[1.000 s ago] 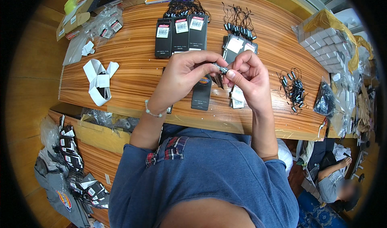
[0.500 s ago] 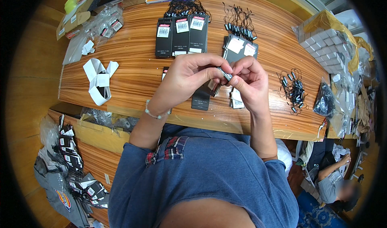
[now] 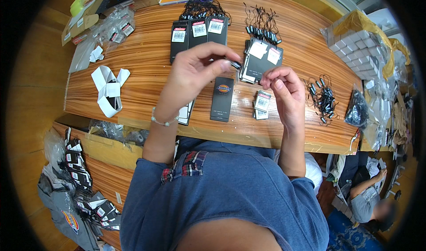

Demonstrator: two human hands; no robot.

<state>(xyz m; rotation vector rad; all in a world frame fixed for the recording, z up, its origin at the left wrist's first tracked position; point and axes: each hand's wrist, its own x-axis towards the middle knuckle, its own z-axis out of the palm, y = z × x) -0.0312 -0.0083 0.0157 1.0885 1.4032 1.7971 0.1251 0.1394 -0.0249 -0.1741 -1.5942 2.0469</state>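
Note:
My left hand (image 3: 195,75) pinches a small black string seal (image 3: 235,65) between thumb and index finger, above the table. To its right, my right hand (image 3: 286,93) is raised with bent fingers parted from the thumb, and I see nothing in it. Flat on the table between them lies a black hang tag (image 3: 222,102) with a coloured oval logo. Beside my right hand is a small stack of tags with white labels (image 3: 262,103). More tags (image 3: 186,113) are partly hidden under my left wrist.
Strung black tags with barcode stickers (image 3: 198,33) sit at the back, with a second strung stack (image 3: 262,58) right of them. Loose string seals (image 3: 323,100) lie farther right, near small white boxes (image 3: 355,44). A white paper band (image 3: 106,91) is at left. Another person (image 3: 366,197) sits lower right.
My hands have moved apart: the left up and leftward with the string seal, the right slightly rightward, letting go. The black tag on the table now shows fully.

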